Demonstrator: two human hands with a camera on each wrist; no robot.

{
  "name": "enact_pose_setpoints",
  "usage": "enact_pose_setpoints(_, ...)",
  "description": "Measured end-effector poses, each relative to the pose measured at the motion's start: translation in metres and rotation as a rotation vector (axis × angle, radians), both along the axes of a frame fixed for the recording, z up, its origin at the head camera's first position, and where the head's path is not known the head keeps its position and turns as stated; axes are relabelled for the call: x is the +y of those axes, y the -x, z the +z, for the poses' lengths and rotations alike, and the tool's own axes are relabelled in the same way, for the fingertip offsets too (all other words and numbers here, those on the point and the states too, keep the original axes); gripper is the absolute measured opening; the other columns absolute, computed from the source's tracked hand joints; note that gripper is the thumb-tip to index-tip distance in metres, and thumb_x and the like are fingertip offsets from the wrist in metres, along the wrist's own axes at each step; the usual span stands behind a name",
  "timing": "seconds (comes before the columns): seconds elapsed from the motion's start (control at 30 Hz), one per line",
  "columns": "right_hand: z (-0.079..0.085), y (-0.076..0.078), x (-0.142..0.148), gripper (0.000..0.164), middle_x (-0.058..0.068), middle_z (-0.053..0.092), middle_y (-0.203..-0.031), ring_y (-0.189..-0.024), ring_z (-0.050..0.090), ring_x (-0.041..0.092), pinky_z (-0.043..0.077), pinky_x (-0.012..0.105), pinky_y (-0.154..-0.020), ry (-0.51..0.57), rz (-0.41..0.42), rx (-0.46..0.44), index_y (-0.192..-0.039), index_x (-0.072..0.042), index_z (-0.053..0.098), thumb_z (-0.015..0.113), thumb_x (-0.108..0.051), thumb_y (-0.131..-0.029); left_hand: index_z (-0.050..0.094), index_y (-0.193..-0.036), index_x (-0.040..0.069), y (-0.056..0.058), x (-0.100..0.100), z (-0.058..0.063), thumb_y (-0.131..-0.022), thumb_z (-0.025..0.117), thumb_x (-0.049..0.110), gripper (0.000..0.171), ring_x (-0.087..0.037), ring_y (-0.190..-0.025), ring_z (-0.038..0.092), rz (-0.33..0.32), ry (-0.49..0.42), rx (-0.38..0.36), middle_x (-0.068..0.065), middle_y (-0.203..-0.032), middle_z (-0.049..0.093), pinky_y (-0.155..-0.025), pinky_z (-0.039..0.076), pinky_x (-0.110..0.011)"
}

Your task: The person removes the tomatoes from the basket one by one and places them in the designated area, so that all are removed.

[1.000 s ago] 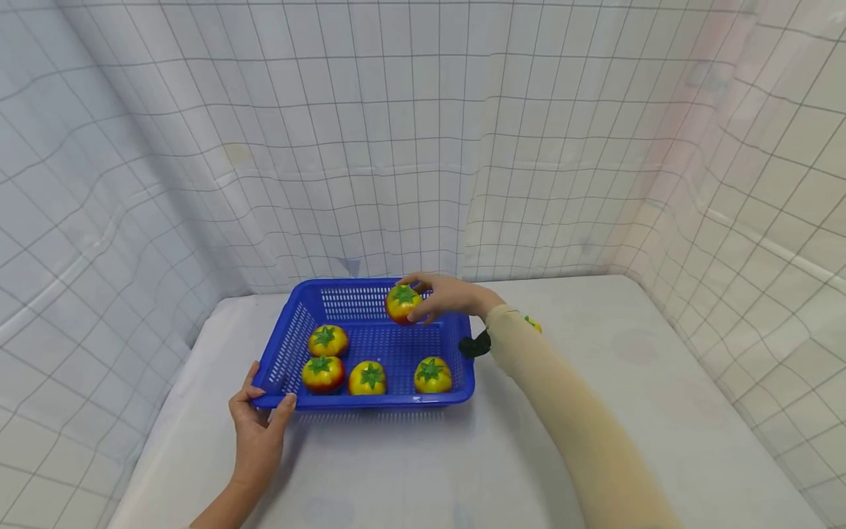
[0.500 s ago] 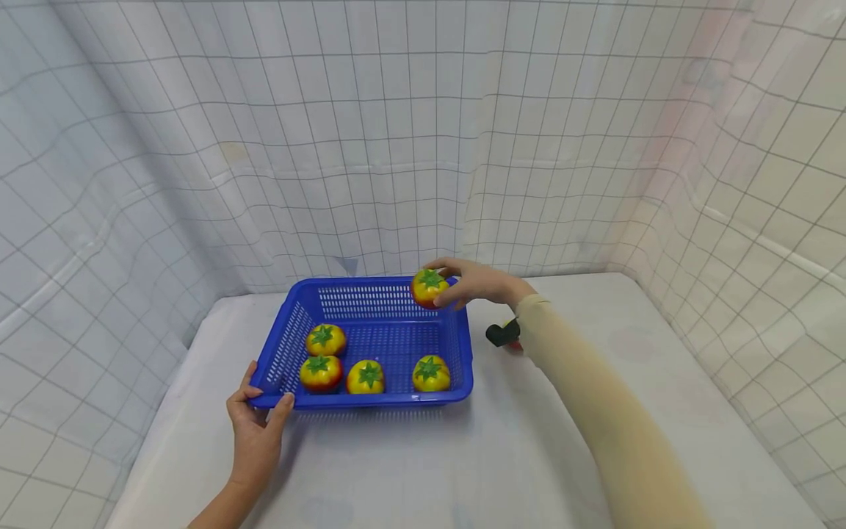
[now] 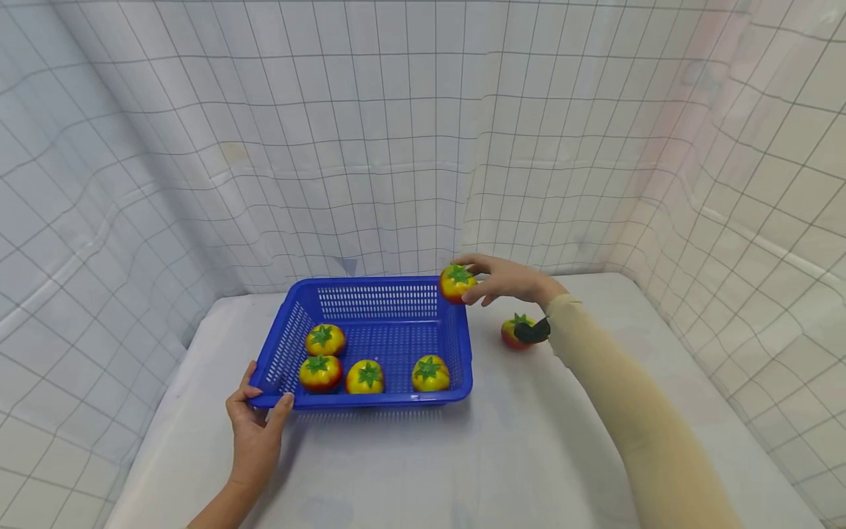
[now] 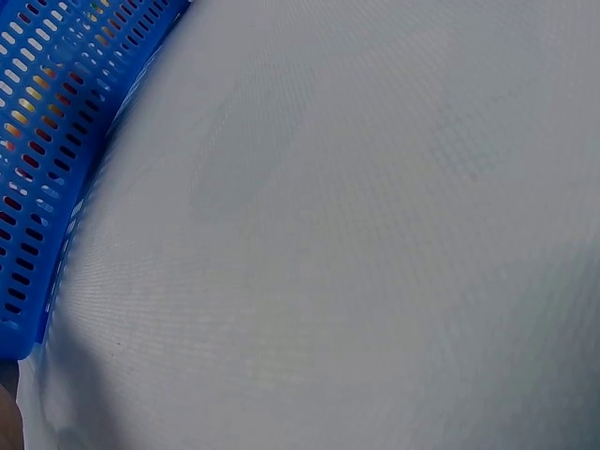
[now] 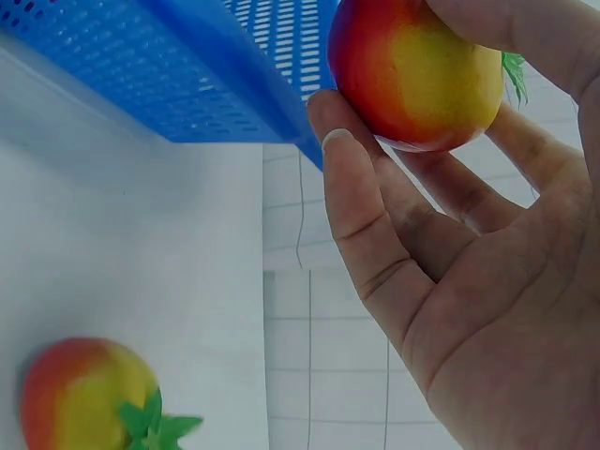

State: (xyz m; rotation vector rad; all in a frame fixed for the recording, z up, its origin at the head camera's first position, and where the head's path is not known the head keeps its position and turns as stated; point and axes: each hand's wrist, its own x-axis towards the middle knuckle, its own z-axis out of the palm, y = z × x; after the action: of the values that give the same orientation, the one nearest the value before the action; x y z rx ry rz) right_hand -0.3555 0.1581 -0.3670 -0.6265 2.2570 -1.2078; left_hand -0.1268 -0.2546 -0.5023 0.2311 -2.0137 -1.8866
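My right hand (image 3: 505, 281) holds a red-and-yellow toy tomato (image 3: 457, 283) with a green leafy top, raised above the right rim of a blue plastic basket (image 3: 373, 400). In the right wrist view, the fingers and thumb curl round this fruit (image 5: 412, 80). At the basket's front left corner, my left hand (image 3: 255, 433) grips the rim, thumb on top. Several similar toy tomatoes (image 3: 321, 374) lie in the basket, mostly along its front and left. Another toy tomato (image 3: 514, 334) sits on the table right of the basket, partly covered by the dark wrist camera.
A white cloth covers the table (image 3: 396, 470). White grid-patterned curtains (image 3: 370, 147) enclose the back and both sides. In the left wrist view the basket's slotted wall (image 4: 56, 141) stands at upper left.
My right hand has carried the toy tomato rightward and slightly up, from over the basket's inside to its right rim. The toy tomato on the table has come into view. The left hand stays put.
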Motion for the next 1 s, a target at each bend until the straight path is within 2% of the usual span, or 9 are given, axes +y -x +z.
enact_pose_setpoints(0.23,0.000,0.000,0.019,0.083,0.012,0.037,-0.154,-0.117,0.060,0.032,0.053,0.051,-0.097,-0.031,-0.046,0.001,-0.154,-0.030,0.039,0.083,-0.035,-0.084,0.020,-0.117,0.022,0.002,0.000,0.000,-0.103,0.062,0.011,0.045,-0.034,-0.151,0.019,0.002,0.001,-0.001,0.012,-0.168,0.011,-0.093,0.041,-0.006)
enact_pose_setpoints(0.53,-0.001,-0.001,0.036,0.081,0.013,0.037,-0.155,-0.119,0.059,0.031,0.054,0.046,-0.095,-0.042,-0.050,0.016,-0.154,-0.028,0.038,0.080,-0.038,-0.086,0.020,-0.117,0.022,0.002,0.001,0.000,-0.103,0.061,0.010,0.045,-0.035,-0.151,0.019,-0.002,0.004,0.006,0.012,-0.168,0.011,-0.093,0.041,-0.006)
enact_pose_setpoints(0.8,-0.004,-0.007,0.053,0.079,0.015,0.036,-0.157,-0.115,0.065,0.031,0.051,0.052,-0.100,-0.029,-0.069,-0.011,-0.156,-0.025,0.037,0.079,-0.034,-0.089,0.020,-0.118,0.022,0.001,0.001,0.001,-0.103,0.062,0.011,0.046,-0.035,-0.150,0.021,0.010,0.018,-0.001,0.011,-0.168,0.011,-0.094,0.040,-0.005)
enact_pose_setpoints(1.0,-0.011,-0.014,0.071,0.078,0.015,0.035,-0.157,-0.115,0.064,0.034,0.053,0.049,-0.098,-0.034,-0.073,-0.010,-0.156,-0.025,0.037,0.078,-0.033,-0.090,0.020,-0.118,0.024,0.001,0.000,-0.001,-0.103,0.063,0.013,0.047,-0.034,-0.151,0.021,0.018,0.027,-0.020,0.013,-0.168,0.011,-0.094,0.040,-0.005)
